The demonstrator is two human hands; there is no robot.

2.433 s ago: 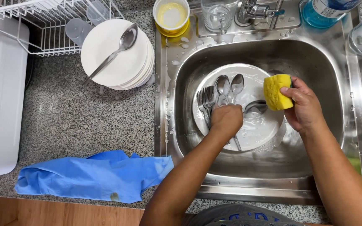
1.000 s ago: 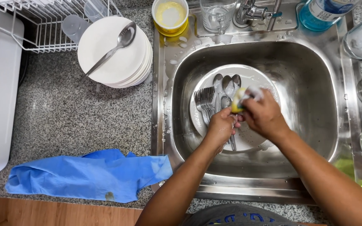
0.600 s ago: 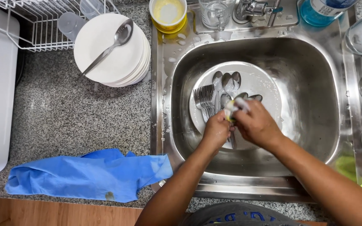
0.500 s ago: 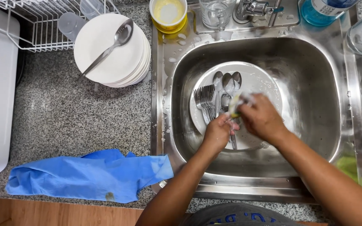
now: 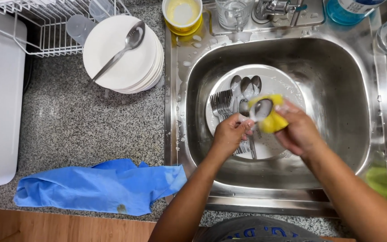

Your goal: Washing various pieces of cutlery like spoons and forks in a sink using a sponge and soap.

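Left hand gripping spoon handle, right hand pressing yellow sponge around it, over sink plate.

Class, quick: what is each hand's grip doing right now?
Left hand: grip closed on the spoon, holding it by the handle.
Right hand: grip closed on the yellow sponge, pressed against the spoon's bowl.

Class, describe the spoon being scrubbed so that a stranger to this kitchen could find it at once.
Start at the stainless steel sink and find the white plate lying in it. Just above the plate, the left hand holds a metal spoon against the yellow sponge in the right hand. It alone is lifted; the other cutlery lies on the plate.
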